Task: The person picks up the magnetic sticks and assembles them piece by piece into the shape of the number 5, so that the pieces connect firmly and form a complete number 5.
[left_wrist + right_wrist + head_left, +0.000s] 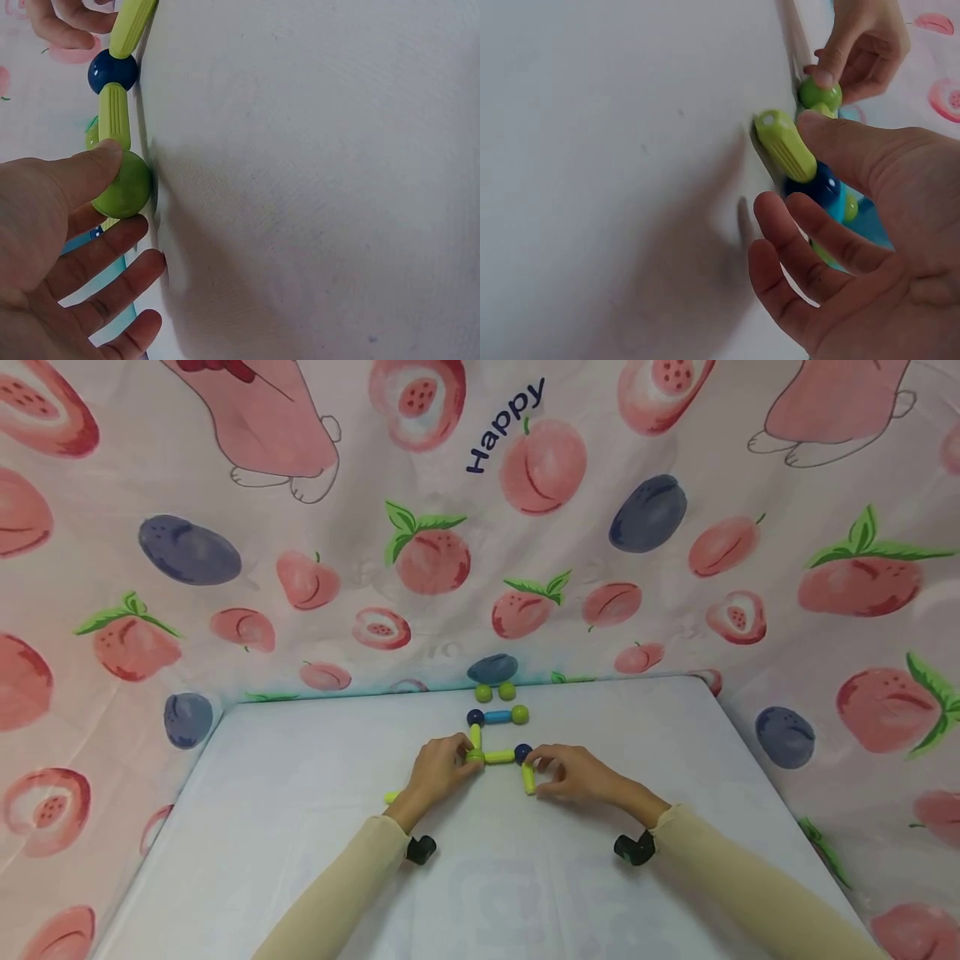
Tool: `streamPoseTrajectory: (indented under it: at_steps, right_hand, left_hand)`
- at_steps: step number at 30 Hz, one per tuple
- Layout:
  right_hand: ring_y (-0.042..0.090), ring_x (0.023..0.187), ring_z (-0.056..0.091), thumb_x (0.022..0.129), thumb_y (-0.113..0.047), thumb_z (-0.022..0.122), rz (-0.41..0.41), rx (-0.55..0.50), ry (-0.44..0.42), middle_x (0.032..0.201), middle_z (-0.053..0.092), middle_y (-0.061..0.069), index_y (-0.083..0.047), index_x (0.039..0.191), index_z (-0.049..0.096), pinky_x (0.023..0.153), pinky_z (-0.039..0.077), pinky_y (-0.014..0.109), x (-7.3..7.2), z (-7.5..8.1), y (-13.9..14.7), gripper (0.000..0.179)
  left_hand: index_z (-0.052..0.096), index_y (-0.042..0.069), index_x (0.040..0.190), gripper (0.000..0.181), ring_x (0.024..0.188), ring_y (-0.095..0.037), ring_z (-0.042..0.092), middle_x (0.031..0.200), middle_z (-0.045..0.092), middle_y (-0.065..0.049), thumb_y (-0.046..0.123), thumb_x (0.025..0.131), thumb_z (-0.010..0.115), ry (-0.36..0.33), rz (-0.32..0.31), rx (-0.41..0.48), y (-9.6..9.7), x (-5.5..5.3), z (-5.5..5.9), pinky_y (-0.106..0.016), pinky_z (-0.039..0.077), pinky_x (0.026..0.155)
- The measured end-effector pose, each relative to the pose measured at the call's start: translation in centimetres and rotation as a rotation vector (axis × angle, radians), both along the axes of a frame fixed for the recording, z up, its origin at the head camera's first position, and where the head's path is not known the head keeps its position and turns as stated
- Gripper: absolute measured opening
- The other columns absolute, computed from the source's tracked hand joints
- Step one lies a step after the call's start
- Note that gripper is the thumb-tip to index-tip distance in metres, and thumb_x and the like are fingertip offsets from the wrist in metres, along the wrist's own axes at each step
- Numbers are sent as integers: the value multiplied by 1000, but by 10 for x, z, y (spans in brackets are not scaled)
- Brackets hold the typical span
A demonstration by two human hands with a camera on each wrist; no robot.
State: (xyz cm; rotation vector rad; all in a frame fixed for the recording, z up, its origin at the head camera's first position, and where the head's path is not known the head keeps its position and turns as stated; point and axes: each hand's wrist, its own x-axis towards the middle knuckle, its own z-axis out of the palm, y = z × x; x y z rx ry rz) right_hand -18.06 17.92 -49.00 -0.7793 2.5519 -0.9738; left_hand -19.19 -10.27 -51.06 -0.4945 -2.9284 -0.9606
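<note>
A chain of magnetic sticks and balls lies on the white table. My left hand (442, 768) pinches a green ball (124, 187) between thumb and fingers; its other fingers are spread. From that ball a yellow-green stick (499, 757) runs right to a dark blue ball (522, 753). Another yellow-green stick (786, 146) slants off the blue ball toward the near side. My right hand (573, 774) is beside this stick, thumb tip at its side and fingers loosely bent near the blue ball. A third yellow-green stick (476, 737) leads away from the green ball.
Beyond, a blue stick (497, 717) joins another dark blue ball (476, 717) and a green ball (520, 714). Two green balls (495, 692) stand by the back edge. A yellow-green piece (391, 797) shows beside my left wrist. Fruit-print cloth (435, 635) hangs behind the table.
</note>
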Motion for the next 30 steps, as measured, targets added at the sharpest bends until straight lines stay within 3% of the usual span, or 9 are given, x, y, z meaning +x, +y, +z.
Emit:
streamPoseTrajectory:
  at_steps: [12,24,30]
  right_hand:
    - [18,84,64,92,-14,79,7,-10,25,120,67,17,-8,135,61,74,56,30,-25,21,6,47]
    - [29,94,68,92,-10,78,-4,0,144,123,66,21,-3,134,62,84,58,42,-76,34,-7,45]
    - [37,106,65,94,-8,74,-15,36,129,127,64,23,-4,134,62,90,57,46,-99,39,-17,42]
  left_hand:
    - [71,8,108,30,85,-18,64,97,74,-5,28,89,82,12,-12,-4,-2,-1,-1,-38,53,80]
    - [71,7,108,29,85,-20,66,97,74,-6,26,90,82,15,-22,5,-2,-3,-2,-38,53,78]
    - [71,8,108,29,84,-18,64,97,75,-5,28,90,81,8,-20,-4,-3,-1,-1,-37,53,78]
